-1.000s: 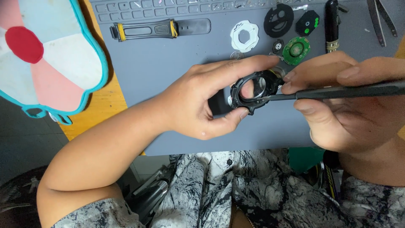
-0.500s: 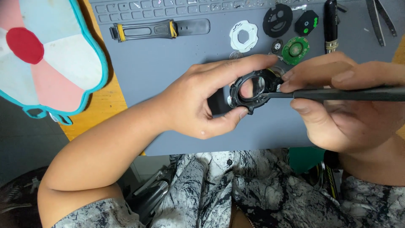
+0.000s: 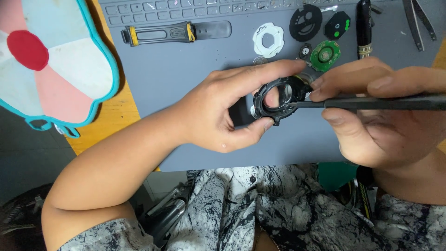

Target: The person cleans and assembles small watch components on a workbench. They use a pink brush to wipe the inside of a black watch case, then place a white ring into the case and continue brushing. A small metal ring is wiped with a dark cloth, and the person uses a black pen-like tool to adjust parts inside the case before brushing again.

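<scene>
watch case (image 3: 277, 100) pinched between left fingers (image 3: 260, 74), tool tip (image 3: 297, 104) touching

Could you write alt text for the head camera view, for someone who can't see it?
A left hand holds a black watch case while the right hand works a slim black tool into its edge, above a grey mat scattered with a watch strap, white ring and green circuit board.

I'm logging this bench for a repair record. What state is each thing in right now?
Black watch case: hollow, held above the mat in the left hand.
Black tool: gripped by the right hand, tip at the case.
Watch strap: detached, lying flat.
Green circuit board: removed, on the grey mat.
</scene>
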